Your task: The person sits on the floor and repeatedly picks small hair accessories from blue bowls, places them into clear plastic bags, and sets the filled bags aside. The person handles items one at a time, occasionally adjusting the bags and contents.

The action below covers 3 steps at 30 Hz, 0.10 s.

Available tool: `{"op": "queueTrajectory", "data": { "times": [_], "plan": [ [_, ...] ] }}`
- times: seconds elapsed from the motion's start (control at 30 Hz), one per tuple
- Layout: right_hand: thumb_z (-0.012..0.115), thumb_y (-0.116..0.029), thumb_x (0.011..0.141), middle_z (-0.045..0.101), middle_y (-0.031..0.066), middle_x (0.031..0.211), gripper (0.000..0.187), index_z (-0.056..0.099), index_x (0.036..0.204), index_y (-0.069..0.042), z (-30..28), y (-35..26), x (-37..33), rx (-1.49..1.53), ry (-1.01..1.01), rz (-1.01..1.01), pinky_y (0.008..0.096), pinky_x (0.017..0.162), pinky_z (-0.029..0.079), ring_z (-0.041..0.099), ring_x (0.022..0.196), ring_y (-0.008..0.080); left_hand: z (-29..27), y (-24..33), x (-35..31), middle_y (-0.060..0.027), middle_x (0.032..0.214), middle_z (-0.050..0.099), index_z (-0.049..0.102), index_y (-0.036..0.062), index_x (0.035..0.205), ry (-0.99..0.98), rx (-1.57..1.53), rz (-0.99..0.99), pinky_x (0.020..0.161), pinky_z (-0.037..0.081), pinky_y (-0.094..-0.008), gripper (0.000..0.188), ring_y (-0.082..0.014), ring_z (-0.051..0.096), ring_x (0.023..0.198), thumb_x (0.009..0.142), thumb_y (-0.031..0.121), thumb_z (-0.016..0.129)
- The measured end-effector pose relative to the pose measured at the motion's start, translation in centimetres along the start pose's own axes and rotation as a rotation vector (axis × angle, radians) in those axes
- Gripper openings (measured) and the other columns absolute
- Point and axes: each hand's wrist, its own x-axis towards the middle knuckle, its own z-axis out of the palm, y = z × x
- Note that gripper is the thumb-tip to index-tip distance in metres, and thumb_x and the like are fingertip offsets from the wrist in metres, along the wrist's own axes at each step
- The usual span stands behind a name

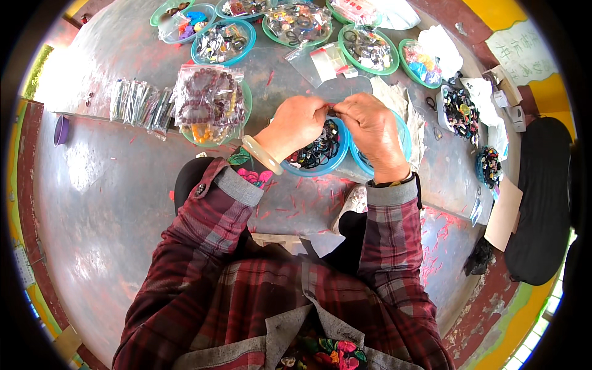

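Both hands are raised close together over two blue bowls, fingertips nearly meeting. My left hand (295,126), with a pale bangle (262,155) at its wrist, has thumb and fingers pinched together. My right hand (376,134) pinches in the same way just across from it. A tiny reddish-dark bit shows between the fingertips, too small to name. Below the left hand, a blue bowl (322,172) holds a heap of dark loops with colourful bits (316,150). A second blue bowl (404,137) sits under my right hand, its contents mostly hidden.
Left of the hands, a clear bag of dark beads (209,95) lies on a green dish (248,102), beside plastic-wrapped slim sticks (142,105). Several bowls of bagged small items line the far side, including a blue bowl (223,60). A white basket (444,114) stands right.
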Motion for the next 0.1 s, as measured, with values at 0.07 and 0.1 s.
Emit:
{"op": "queueTrajectory", "data": {
  "times": [0.07,0.1],
  "plan": [
    [0.059,-0.001,0.071,0.06,0.0089,0.076,0.013,0.066,0.081,-0.007,0.3,0.16,-0.01,-0.07,-0.01,-0.024,0.0352,0.063,0.046,0.057,0.073,0.0274,-0.15,0.29,-0.04,-0.0197,0.081,0.06,0.065,0.0071,0.092,-0.031,0.012,-0.022,0.065,0.047,-0.0398,0.021,-0.0371,0.059,0.078,0.082,0.016,0.049],
    [0.059,-0.001,0.072,0.06,0.0091,0.078,0.014,0.066,0.082,-0.007,0.47,0.08,-0.02,-0.116,-0.035,-0.003,0.0359,0.064,0.046,0.058,0.075,0.0277,-0.29,0.44,-0.07,-0.0197,0.082,0.06,0.065,0.0074,0.093,-0.056,0.024,-0.045,0.066,0.047,-0.0401,0.021,-0.037,0.059,0.079,0.082,0.016,0.05]
  ]
}}
